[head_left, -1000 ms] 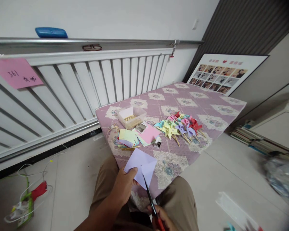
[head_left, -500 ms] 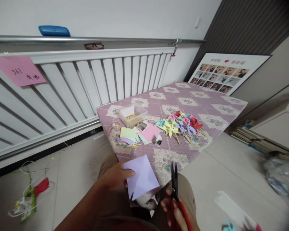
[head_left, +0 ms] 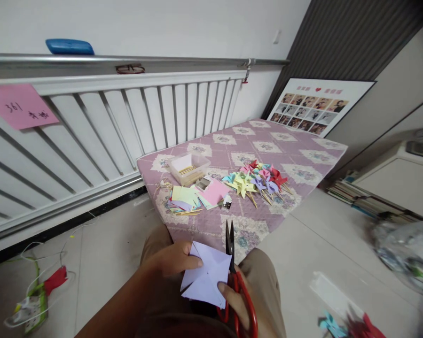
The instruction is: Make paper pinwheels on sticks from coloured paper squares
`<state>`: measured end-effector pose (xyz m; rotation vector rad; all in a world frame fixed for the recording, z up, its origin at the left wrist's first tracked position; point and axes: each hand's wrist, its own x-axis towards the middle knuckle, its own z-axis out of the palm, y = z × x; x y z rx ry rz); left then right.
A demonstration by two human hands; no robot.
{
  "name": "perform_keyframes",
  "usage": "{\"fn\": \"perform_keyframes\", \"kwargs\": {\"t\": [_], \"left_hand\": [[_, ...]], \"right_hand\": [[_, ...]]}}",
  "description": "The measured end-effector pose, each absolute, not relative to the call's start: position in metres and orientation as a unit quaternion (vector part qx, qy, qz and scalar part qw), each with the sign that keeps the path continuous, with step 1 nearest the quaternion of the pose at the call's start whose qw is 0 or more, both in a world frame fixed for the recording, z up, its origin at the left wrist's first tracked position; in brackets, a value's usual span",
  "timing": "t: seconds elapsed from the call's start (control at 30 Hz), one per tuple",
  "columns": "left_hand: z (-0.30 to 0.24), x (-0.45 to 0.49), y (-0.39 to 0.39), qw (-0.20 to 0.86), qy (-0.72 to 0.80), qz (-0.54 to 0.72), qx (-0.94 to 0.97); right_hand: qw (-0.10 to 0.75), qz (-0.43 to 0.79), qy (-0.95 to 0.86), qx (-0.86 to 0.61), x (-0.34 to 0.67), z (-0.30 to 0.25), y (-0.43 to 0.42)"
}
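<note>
A square of lilac paper (head_left: 208,272) with slits cut in from its corners lies over my lap. My left hand (head_left: 179,259) pinches its upper left part, thumb on top. My right hand (head_left: 238,300) holds red-handled scissors (head_left: 244,293), their dark blades pointing away from me and slightly apart. The right thumb also rests on the paper's lower right edge. Beyond my knees, on the table, are a stack of coloured paper (head_left: 185,197), a pink sheet (head_left: 214,191) and a pile of paper pinwheels (head_left: 259,180) on sticks.
A clear plastic box (head_left: 188,168) of wooden sticks stands on the patterned tablecloth (head_left: 229,140). A white radiator (head_left: 144,112) runs along the wall. A power strip (head_left: 37,307) with cables lies on the floor at left; a blue pinwheel (head_left: 332,324) lies at lower right.
My right hand has moved left with the scissors and now touches the paper with its thumb. The paper has turned and shifted slightly; the view has swung a little right.
</note>
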<state>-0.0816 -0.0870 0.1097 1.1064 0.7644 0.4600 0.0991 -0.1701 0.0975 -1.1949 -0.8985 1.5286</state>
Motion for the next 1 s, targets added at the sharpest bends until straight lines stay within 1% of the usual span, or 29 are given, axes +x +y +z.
{"fn": "perform_keyframes", "kwargs": {"t": [0.13,0.23,0.33,0.47,0.67,0.83,1.0], "left_hand": [[0.099,-0.071,-0.097,0.809,0.353,0.281,0.376],[0.095,-0.064,-0.107,0.831,0.325,0.318,0.320],[0.092,-0.057,-0.117,0.851,0.276,0.332,0.300],[0.082,-0.042,-0.131,0.833,0.306,0.344,0.307],[0.073,-0.019,-0.137,0.802,0.333,0.434,0.242],[0.077,-0.014,-0.134,0.793,0.364,0.437,0.217],[0.077,-0.015,-0.129,0.781,0.387,0.441,0.213]], "right_hand": [[0.517,0.651,-0.304,-0.465,0.094,0.091,-0.169],[0.528,0.620,-0.295,-0.499,0.097,0.091,-0.167],[0.522,0.597,-0.321,-0.518,0.100,0.094,-0.164],[0.518,0.583,-0.332,-0.530,0.098,0.097,-0.162],[0.542,0.574,-0.309,-0.530,0.095,0.085,-0.162],[0.544,0.592,-0.300,-0.514,0.098,0.076,-0.160],[0.540,0.582,-0.300,-0.530,0.099,0.073,-0.161]]}}
